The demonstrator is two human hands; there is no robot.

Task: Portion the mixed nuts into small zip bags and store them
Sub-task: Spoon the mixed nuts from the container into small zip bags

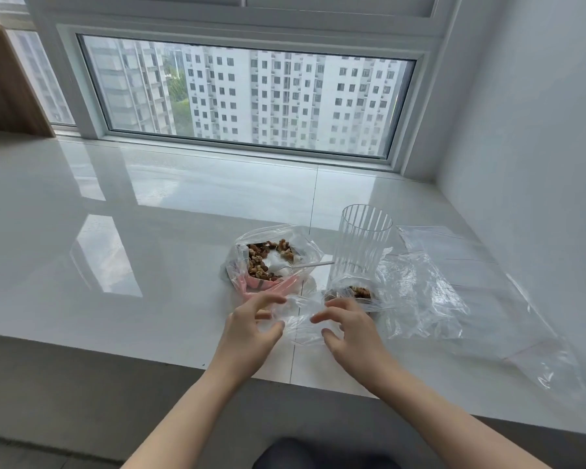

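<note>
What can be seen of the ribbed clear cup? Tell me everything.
The ribbed clear cup is a tall, see-through tumbler with vertical ridges, glass or plastic by its look. It stands upright and looks empty on the glossy white ledge, right of the open bag of mixed nuts. Crumpled clear plastic bags lie around its base. Neither hand touches it.

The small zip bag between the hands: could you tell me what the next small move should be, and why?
Probably pinch the rim of the small zip bag and pull its mouth open. The left hand and right hand flank it with fingers loosely curled, neither clearly gripping, and it looks flat and empty. The nuts still lie in the big open bag, with a white spoon in them.
</note>
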